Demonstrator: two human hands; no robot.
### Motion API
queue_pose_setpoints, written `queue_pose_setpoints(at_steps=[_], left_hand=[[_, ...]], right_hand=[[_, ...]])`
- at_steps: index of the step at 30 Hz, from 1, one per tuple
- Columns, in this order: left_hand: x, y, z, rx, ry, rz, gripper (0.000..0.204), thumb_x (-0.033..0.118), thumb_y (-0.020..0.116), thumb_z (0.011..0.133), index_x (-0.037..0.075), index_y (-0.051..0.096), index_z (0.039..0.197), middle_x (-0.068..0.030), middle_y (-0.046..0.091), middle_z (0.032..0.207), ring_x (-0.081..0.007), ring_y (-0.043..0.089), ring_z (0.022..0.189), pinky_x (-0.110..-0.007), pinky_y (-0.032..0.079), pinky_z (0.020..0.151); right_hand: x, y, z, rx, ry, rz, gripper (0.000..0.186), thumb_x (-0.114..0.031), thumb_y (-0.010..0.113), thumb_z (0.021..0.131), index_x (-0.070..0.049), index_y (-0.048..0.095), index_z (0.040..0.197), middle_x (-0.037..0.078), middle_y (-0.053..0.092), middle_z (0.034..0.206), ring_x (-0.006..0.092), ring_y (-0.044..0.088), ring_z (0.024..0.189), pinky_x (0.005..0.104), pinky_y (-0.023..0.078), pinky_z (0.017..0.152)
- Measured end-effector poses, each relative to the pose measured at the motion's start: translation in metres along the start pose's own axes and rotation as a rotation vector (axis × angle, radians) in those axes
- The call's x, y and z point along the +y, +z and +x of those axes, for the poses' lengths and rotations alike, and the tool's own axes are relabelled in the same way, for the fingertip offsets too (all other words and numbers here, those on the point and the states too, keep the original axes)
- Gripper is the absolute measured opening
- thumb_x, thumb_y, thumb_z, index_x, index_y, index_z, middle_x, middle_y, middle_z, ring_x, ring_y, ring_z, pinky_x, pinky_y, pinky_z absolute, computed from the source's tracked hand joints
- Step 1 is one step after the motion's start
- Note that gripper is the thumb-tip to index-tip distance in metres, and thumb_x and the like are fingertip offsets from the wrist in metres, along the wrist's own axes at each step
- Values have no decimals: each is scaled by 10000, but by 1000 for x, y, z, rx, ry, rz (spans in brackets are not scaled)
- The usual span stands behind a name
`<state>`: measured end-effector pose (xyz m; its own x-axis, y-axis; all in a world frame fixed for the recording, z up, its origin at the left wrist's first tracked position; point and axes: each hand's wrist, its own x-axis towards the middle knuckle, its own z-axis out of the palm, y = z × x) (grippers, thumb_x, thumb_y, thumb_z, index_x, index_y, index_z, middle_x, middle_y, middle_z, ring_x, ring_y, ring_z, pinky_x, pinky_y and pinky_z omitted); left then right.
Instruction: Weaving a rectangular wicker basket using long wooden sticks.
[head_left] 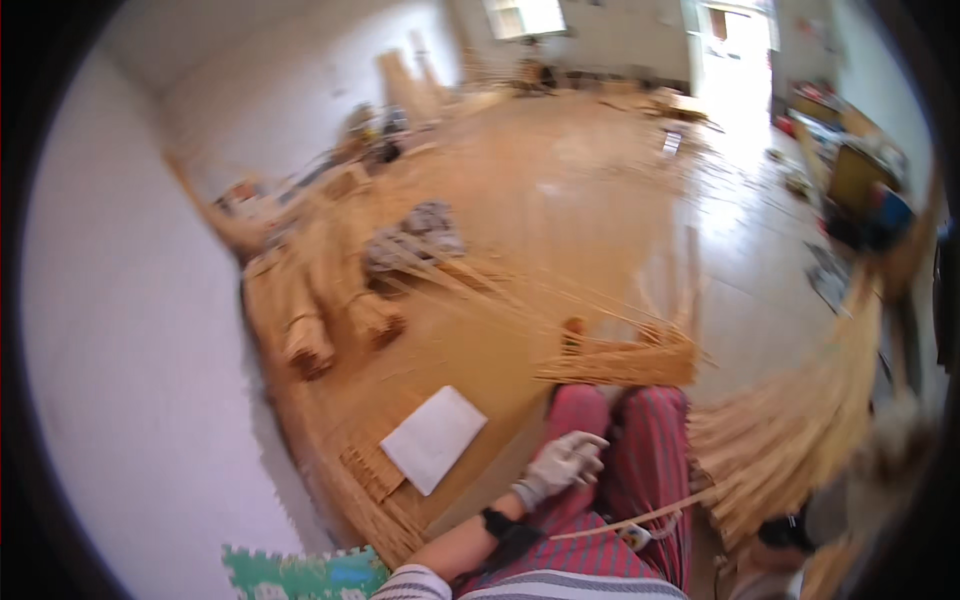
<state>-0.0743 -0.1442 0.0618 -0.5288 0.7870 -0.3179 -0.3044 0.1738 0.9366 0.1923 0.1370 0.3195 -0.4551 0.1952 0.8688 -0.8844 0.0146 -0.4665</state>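
Observation:
I sit on the floor with my legs in red striped trousers [640, 440] stretched forward. My left hand [562, 462], in a pale work glove with a black wrist strap, rests on my left thigh with its fingers curled and nothing clearly held. My right hand [905, 445] is blurred at the right edge and grips a thick fan of thin bamboo strips [800, 430] that spreads toward my knees. One loose strip [640, 520] lies across my lap. A partly woven bamboo piece [625, 360] sits at my feet.
A white sheet [435, 437] lies on the floor to my left, beside a woven mat edge [375, 475]. Bundles of strips [310, 335] lie along the white wall. A grey cloth heap [415, 235] sits further off. Clutter lines the right side; a bright doorway [735, 45] is far back.

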Motion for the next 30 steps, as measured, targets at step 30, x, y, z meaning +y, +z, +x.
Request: queue_pose_setpoints(at_steps=[30], left_hand=[[346, 51, -177, 470, 1573, 968, 162, 49, 582, 957, 32, 604, 1116, -83, 645, 995, -187, 618, 814, -315, 520, 720]], right_hand=[[-67, 26, 51, 347, 319, -907, 651, -358, 489, 1063, -68, 215, 1576, 124, 586, 1055, 82, 543, 577, 194, 415, 463]])
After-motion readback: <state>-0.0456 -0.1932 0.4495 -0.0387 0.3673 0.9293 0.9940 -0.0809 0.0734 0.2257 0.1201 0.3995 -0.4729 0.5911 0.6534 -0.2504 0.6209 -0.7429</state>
